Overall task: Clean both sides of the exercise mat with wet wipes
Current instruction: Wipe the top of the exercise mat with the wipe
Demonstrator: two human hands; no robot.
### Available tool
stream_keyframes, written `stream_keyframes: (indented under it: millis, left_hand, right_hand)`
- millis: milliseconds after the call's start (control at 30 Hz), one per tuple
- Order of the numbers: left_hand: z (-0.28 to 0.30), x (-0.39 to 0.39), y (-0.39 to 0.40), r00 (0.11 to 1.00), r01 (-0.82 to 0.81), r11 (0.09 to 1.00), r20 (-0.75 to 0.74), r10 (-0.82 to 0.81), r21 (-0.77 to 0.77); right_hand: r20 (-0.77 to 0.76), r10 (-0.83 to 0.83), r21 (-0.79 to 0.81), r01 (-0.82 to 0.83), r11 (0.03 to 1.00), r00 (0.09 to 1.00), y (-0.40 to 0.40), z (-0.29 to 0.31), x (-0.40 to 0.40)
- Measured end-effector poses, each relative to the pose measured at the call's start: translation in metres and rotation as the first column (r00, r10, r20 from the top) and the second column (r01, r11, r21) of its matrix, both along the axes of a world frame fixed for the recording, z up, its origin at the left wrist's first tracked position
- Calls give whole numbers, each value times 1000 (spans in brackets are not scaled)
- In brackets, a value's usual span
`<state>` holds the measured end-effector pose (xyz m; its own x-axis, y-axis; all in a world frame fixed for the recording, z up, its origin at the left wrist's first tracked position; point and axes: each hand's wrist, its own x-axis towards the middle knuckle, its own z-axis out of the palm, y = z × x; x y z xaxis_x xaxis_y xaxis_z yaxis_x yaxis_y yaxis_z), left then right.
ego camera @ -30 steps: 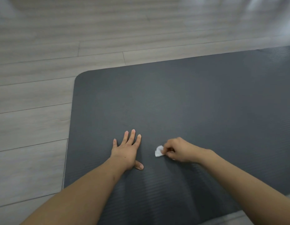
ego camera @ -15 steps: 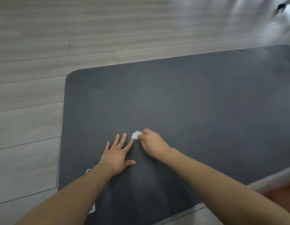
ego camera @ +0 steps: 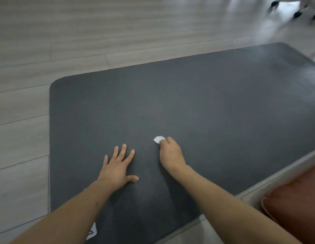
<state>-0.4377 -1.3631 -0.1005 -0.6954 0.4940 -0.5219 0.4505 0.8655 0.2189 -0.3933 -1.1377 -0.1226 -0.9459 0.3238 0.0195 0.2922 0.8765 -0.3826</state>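
Observation:
A dark grey ribbed exercise mat (ego camera: 197, 106) lies flat on the pale wood floor and fills most of the view. My left hand (ego camera: 118, 169) rests flat on the mat with its fingers spread, near the mat's near left part. To its right, my right hand (ego camera: 170, 155) grips a small crumpled white wet wipe (ego camera: 158, 139) and presses it onto the mat. Only the wipe's front part shows past my fingers. A white logo mark (ego camera: 92, 232) sits at the mat's near edge, partly hidden by my left forearm.
Pale wood planks (ego camera: 21, 138) surround the mat on the left and far sides. A rust-orange cushion (ego camera: 294, 206) and a pale ledge (ego camera: 276, 175) lie at the lower right. Dark chair castors (ego camera: 297, 14) show blurred at the top right.
My right hand first carried the wipe left, close to my left fingertips, then back to the right and a little farther out. The view shifted right; my left hand stayed flat.

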Motion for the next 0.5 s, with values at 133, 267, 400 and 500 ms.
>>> stream_keyframes:
  millis: [133,267,400,500]
  left_hand:
    - [2,-2,6,1000,0,1000,15,1,-28]
    - [2,-1,6,999,-10,999,32,11,-43]
    - [3,-1,7,999,-10,999,30,11,-50]
    - [0,0,3,1000,-5,1000,21,6,-17]
  right_hand:
    - [-44,439,76,-435,897,898,2,3,9]
    - [19,-169,74,167,983,985,141,20,6]
    - [-20,-339,72,340,938,941,102,14,5]
    - [-46,54,-42,-56,998,997,3,-1,20]
